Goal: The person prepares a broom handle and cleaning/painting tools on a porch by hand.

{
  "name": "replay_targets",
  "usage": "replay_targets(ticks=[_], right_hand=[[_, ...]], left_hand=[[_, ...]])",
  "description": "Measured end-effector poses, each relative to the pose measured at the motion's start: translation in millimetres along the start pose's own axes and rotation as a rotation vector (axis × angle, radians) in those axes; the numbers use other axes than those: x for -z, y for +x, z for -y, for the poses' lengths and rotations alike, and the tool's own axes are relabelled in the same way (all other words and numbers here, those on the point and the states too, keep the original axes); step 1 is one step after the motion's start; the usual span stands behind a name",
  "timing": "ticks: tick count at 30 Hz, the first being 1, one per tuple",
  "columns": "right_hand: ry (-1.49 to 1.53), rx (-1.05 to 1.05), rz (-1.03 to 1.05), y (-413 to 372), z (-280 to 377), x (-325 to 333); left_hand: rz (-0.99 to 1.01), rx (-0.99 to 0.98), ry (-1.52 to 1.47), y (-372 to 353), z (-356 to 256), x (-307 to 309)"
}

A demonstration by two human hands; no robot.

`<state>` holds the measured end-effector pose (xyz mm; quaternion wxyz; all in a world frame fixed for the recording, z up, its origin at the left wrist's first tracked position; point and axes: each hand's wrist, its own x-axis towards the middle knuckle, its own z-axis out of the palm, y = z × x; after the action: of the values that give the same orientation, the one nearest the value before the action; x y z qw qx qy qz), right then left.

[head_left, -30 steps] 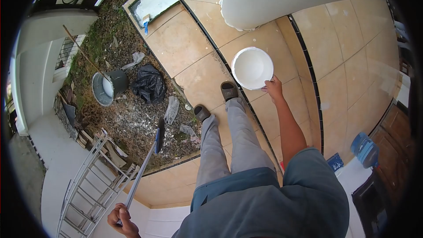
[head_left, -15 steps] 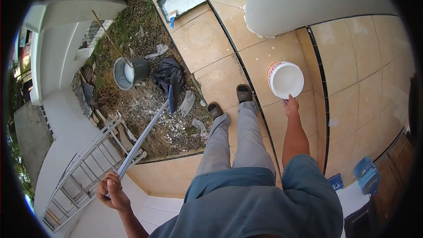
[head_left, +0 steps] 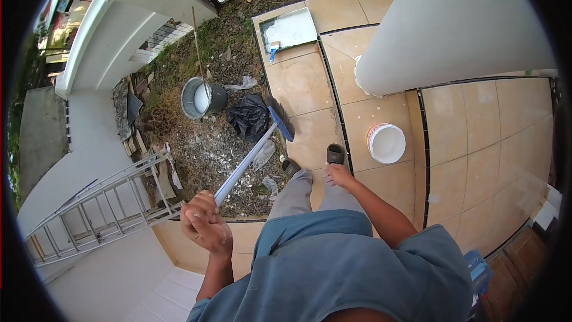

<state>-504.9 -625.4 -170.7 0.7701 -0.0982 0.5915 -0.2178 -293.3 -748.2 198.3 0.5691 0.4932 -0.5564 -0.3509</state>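
Observation:
My left hand (head_left: 205, 220) is closed around the pale handle of a broom (head_left: 247, 164). The broom's blue head, with dark bristles, is at the edge between the gravel and the tiles, beside a black plastic bag (head_left: 248, 117). My right hand (head_left: 338, 176) is in front of my legs, near my sandal, its fingers loosely stretched with nothing in them. To its right, a white bucket (head_left: 387, 144) with orange print stands on the tiled step, apart from the hand. White material shows inside it.
On the tiles lies a paint tray (head_left: 298, 28) with a brush (head_left: 274, 51). A grey bucket (head_left: 196, 99) holding white liquid and a stick is on the gravel. A metal ladder (head_left: 110, 206) leans left; a white column (head_left: 459, 36) rises at right.
My right hand has let go of the white bucket's rim and moved left, in front of my legs. My left hand has swung the broom rightward, bringing its head to the tile edge.

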Motion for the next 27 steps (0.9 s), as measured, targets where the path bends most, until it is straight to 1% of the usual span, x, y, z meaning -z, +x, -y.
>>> replay_targets(ticks=[1, 2, 3, 5, 6, 7, 8, 10, 11, 12, 14, 16, 17, 18, 19, 20, 21, 22, 23, 24, 25, 27], right_hand=[[0.109, -0.04, 0.122, -12, 35, -29], [0.285, -0.082, 0.18, -30, 72, -60], [0.463, -0.128, 0.238, -49, 106, -90], [0.674, 0.016, 0.247, -68, 160, -136], [0.585, 0.047, 0.289, -43, 164, -135], [0.502, 0.068, 0.325, -3, 154, -128], [0.426, 0.083, 0.356, 16, 143, -123], [0.349, 0.031, 0.191, 3, 155, -119], [0.306, 0.001, 0.116, -6, 159, -120], [0.161, 0.01, 0.069, -12, 164, -118], [-0.124, 0.034, -0.028, -22, 174, -108], [-0.016, -0.023, -0.101, -36, 171, -115], [0.039, -0.051, -0.134, -40, 166, -120], [-0.162, 0.011, -0.205, -41, 155, -122], [-0.361, 0.07, -0.277, -38, 134, -120], [-0.564, 0.131, -0.354, -38, 123, -117], [-0.557, 0.127, -0.343, -47, 125, -116], [-0.55, 0.125, -0.329, -57, 129, -116], [-0.54, 0.123, -0.314, -64, 134, -117], [-0.3, 0.122, -0.287, -63, 133, -116], [-0.276, 0.134, -0.291, -64, 138, -120], [-0.218, 0.156, -0.3, -66, 153, -129]], left_hand=[[0.068, -0.007, 0.007, -3, -1, -11], [0.166, 0.04, -0.018, -8, -4, -20], [0.313, 0.064, 0.042, -11, -7, -25], [0.75, 0.105, 0.073, -14, -11, -23], [0.808, 0.091, 0.088, -5, -10, -16], [0.872, 0.087, 0.101, 3, -10, -8], [0.941, 0.089, 0.112, 8, -11, 2], [0.768, -0.101, 0.282, 29, -11, 39], [0.709, 0.008, 0.255, 34, 0, 69], [0.651, 0.107, 0.23, 40, 22, 102], [0.452, 0.433, 0.132, 33, 90, 173], [0.322, 0.601, 0.432, 5, 155, 250], [0.271, 0.648, 0.527, -30, 208, 301], [0.234, 0.621, 0.692, -71, 239, 342], [0.314, 0.859, 0.732, -108, 262, 387], [0.444, 0.904, 0.891, -144, 270, 421], [0.373, 0.942, 0.896, -197, 290, 455], [0.436, 0.958, 0.934, -230, 278, 471], [0.721, 1.251, 0.823, -214, 227, 458], [1.025, 0.918, 0.974, -291, 289, 509], [1.225, 0.509, 1.143, -325, 306, 525], [0.984, 0.718, 1.018, -324, 319, 522]])
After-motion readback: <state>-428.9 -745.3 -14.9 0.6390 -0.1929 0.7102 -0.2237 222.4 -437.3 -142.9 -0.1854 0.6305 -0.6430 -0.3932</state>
